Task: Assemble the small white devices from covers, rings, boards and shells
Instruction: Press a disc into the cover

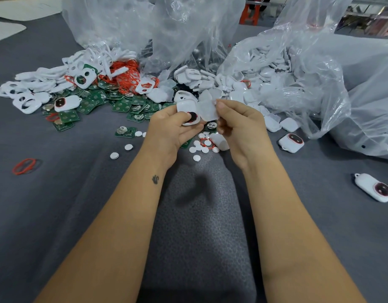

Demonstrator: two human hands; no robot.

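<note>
Covering the whole work surface, a grey cloth (57, 193) is seen beneath everything; three clear plastic bags (298, 73) are slumped across the 12 to 2 o'clock sector, the right-hand one spilling white shells (273, 68) too many to count. At 10 o'clock a heap of white covers (27, 101), green boards (88, 104) and red rings (127, 77) is piled, none of them countable. Three assembled devices are visible apart from the heaps: one at 10 o'clock (67, 103), one at 3 o'clock (291, 142) and one at 4 o'clock (373, 187). Roughly a dozen small white discs (114, 155) are scattered just below the hands. At centre, a partly built device (189, 113) is gripped by the left hand (166, 132), fingers curled round it with the thumb laid over its dark window. A translucent shell (208, 109) is pinched at its right edge by the right hand (243, 130), between thumb and fingers. The shell lies immediately at 3 o'clock of the device, touching or nearly touching it; the long axes of both appear to run roughly 1 to 7 o'clock. The next move is judged to depend on the shell being swung leftward onto the device, the right hand being the nearer.
</note>
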